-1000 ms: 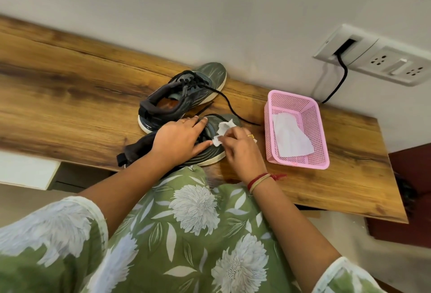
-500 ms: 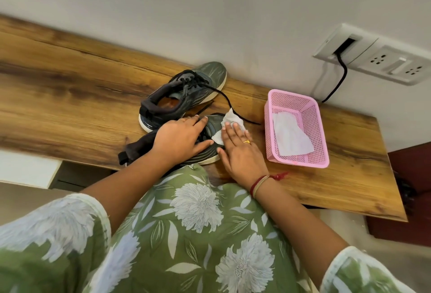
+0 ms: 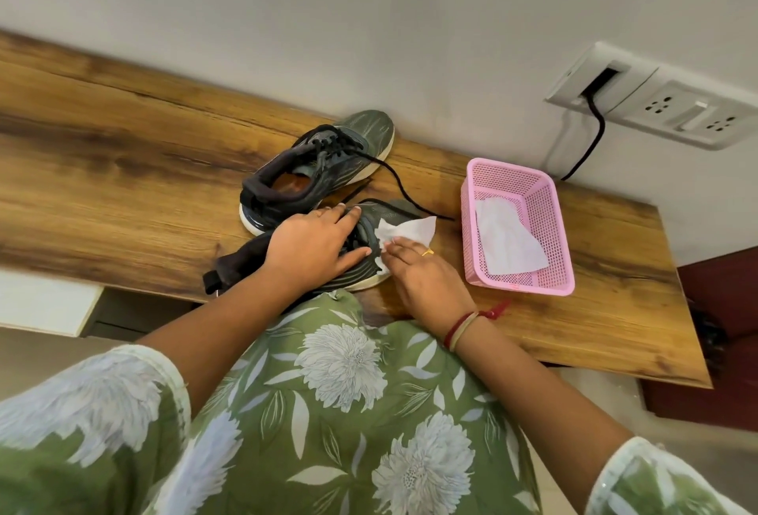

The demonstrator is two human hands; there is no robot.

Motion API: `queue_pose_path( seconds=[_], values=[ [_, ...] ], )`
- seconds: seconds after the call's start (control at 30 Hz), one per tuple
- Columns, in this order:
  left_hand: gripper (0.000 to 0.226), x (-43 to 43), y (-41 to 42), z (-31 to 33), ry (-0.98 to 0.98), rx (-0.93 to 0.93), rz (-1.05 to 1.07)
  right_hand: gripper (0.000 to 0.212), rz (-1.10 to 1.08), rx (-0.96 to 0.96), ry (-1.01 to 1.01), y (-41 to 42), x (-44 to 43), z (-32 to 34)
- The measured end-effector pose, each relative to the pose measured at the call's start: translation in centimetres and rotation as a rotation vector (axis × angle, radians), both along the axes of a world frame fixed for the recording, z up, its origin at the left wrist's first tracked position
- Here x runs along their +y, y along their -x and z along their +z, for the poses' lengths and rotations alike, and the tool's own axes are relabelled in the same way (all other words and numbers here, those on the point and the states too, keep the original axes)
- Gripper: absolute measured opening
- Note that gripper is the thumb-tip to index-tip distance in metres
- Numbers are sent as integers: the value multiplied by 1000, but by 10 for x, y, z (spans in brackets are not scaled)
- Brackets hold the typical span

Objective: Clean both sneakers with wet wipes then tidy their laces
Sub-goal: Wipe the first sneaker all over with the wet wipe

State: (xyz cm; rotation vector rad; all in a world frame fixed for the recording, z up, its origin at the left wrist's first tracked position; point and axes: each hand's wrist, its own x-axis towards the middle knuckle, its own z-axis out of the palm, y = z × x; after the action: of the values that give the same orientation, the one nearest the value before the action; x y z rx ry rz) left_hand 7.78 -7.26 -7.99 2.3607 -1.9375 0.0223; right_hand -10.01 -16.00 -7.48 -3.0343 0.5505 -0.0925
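On the desk (image 3: 123, 170), head view: near sneaker (image 3: 393, 213) mid-wipe, laces (image 3: 402, 186) not tidied.
Grip: left hand (image 3: 316, 244) lay flat, fingers straight, pinning the near sneaker at the desk's front edge; right hand (image 3: 426, 276) pinched the wet wipe (image 3: 406, 229) against its toe. Far sneaker (image 3: 324, 170) sat just behind, one lace end trailing toward the pink basket (image 3: 517, 289) with a spare wipe (image 3: 504, 244). Judged early: second shoe and lacing left. Both sneakers ran heel near-left to toe far-right, toes toward the wall (image 3: 369, 22).

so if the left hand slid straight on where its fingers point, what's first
Likely the wet wipe that the right hand pinches at the toe of the near sneaker, though depth is unclear.
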Motion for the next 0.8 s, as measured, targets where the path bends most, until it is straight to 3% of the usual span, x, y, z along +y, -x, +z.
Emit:
queue_pose_path(
  seconds=[0.07, 0.1, 0.2, 0.27, 0.47, 0.57, 0.67, 0.73, 0.8],
  values=[
    [69, 0, 0, 2, 3, -2, 6, 22, -38, -124, -59, -1, 0, 5],
    [69, 1, 1, 2, 4, -1, 9, 20, -129, -223, -195, -3, 3, 10],
    [69, 0, 1, 3, 4, -3, 13, 19, -621, -686, -1105, -6, 16, 34],
    [70, 0, 0, 3, 6, -7, 12, 17, -757, -993, -1514, 4, 16, 43],
    [68, 0, 1, -1, 14, -7, 12, 22, -805, -1521, -1934, 18, 8, 59],
    [68, -1, 0, -3, 9, -6, 3, 23, -882, -1678, -1968, 15, 4, 56],
    [68, 0, 0, -1, 11, -20, 3, 16, -1120, -1593, -1859, -2, 5, 40],
    [68, 0, 1, 0, 4, -26, 6, 13, -1207, -1386, -1505, -16, 8, 28],
    [69, 0, 0, 1, 5, -21, 11, 16, -1020, -959, -939, -24, 12, 21]
  ],
)
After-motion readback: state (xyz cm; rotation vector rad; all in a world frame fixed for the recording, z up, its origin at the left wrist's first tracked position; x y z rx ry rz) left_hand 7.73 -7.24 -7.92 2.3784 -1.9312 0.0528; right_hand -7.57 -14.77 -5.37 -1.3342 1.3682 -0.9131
